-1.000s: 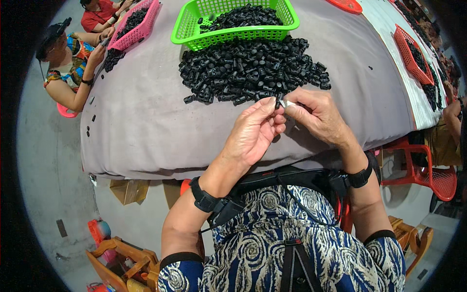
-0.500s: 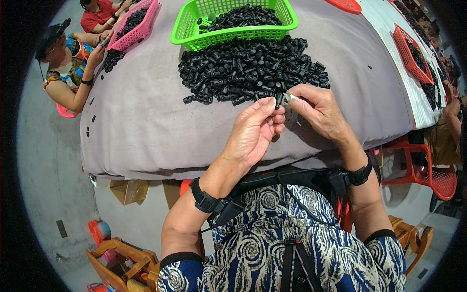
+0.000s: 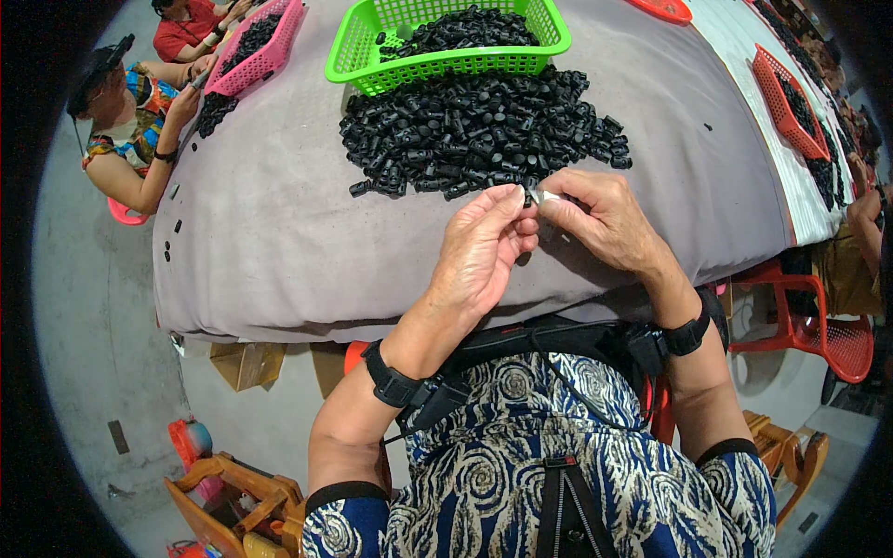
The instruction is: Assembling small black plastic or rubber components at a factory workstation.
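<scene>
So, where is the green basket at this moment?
In the head view, the green basket stands at the far side of the grey table, slightly left of centre, directly behind the pile of black parts and beyond both hands.

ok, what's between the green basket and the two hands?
Head view: a loose pile of small black plastic parts on the grey table cover lies between the green basket and the left hand and right hand.

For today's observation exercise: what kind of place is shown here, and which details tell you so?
Probably a small hand-assembly workshop. A heap of small black plastic parts lies on a grey-covered table, sorting baskets hold more, and other workers sit at the same table.
</scene>
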The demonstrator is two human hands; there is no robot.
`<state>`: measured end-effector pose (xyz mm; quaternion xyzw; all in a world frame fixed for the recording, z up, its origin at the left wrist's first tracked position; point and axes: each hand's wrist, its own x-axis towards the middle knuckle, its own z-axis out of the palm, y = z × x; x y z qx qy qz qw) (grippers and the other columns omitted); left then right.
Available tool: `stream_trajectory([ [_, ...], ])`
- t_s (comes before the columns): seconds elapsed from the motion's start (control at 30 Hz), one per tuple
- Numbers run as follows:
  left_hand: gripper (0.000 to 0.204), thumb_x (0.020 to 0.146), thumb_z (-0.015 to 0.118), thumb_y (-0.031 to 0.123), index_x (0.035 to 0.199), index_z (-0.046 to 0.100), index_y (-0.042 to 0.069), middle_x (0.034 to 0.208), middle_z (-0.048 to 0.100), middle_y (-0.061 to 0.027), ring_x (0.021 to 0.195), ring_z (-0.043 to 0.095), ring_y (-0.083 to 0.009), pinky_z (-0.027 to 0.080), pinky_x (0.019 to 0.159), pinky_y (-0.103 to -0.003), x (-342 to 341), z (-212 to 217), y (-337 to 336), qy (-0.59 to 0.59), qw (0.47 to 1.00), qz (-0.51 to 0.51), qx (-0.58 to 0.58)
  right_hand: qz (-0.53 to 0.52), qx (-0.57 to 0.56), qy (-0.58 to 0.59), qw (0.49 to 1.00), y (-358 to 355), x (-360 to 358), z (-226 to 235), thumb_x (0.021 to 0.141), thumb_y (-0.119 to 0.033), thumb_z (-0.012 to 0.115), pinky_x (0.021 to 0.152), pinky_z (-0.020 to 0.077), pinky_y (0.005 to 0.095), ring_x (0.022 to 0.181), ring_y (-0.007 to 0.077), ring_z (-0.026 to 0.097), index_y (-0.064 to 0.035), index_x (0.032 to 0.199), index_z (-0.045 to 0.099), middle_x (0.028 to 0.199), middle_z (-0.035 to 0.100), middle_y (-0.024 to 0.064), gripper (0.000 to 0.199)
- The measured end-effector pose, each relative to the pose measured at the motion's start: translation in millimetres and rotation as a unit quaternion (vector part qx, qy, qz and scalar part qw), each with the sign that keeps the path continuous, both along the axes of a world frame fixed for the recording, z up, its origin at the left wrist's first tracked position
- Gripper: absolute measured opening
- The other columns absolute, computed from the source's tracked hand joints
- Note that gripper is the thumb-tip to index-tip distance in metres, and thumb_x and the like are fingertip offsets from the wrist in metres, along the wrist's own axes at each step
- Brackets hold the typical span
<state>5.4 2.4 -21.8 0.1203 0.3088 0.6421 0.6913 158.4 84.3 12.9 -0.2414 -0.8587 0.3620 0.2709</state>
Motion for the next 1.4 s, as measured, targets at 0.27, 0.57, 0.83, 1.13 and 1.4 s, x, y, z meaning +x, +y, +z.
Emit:
stream_trajectory([
  [0.27,0.016,0.087,0.058,0.015,0.098,0.052,0.005,0.084,0.058,-0.0048,0.071,0.054,-0.0098,0.047,0.061,-0.023,1.6,4.8,0.1,0.014,1.0,-0.002,-0.008,-0.08,-0.108,0.065,0.989,10.2,5.3,-11.3,0.086,-0.017,0.056,0.057,0.0425,0.0265,0.063,0.008,0.051,-0.0001,0.083,0.058,0.068,0.055,0.0032,0.017],
  [0.57,0.014,0.089,0.055,0.018,0.096,0.055,0.006,0.08,0.055,-0.0009,0.072,0.053,-0.0096,0.047,0.064,-0.024,1.3,1.0,-1.0,0.036,0.999,-0.032,-0.004,-0.004,-0.225,0.123,0.967,-4.6,-9.8,-10.5,0.083,-0.011,0.06,0.057,0.041,0.0202,0.063,0.004,0.049,-0.002,0.09,0.056,0.072,0.055,-0.0023,0.012],
  [0.83,0.02,0.091,0.051,0.021,0.096,0.056,0.003,0.085,0.061,-0.0067,0.072,0.058,-0.0117,0.049,0.058,-0.025,-7.5,1.2,-1.1,0.073,0.997,-0.032,-0.019,-0.085,-0.228,0.061,0.968,9.9,-9.6,6.9,0.083,-0.012,0.056,0.055,0.0404,0.0217,0.062,0.0048,0.049,-0.0015,0.079,0.057,0.065,0.053,-0.0019,0.012],
  [1.13,0.016,0.09,0.053,0.017,0.091,0.056,0.001,0.076,0.057,-0.0036,0.066,0.054,-0.0106,0.048,0.057,-0.024,-11.5,0.4,4.0,0.045,0.998,-0.021,-0.029,-0.081,-0.029,0.008,0.996,94.1,-52.3,54.7,0.079,-0.023,0.058,0.053,0.0401,0.0249,0.057,0.0078,0.049,-0.0033,0.077,0.06,0.064,0.056,0.0005,0.02],
  [1.4,0.015,0.089,0.053,0.016,0.091,0.056,0.002,0.077,0.057,-0.003,0.066,0.054,-0.0103,0.047,0.056,-0.023,-12.2,-2.9,4.0,0.032,0.999,-0.016,-0.024,-0.081,0.007,-0.003,0.997,73.0,-26.1,19.8,0.078,-0.021,0.065,0.051,0.0384,0.0245,0.058,0.0064,0.047,-0.0044,0.078,0.06,0.065,0.054,-0.002,0.017],
])
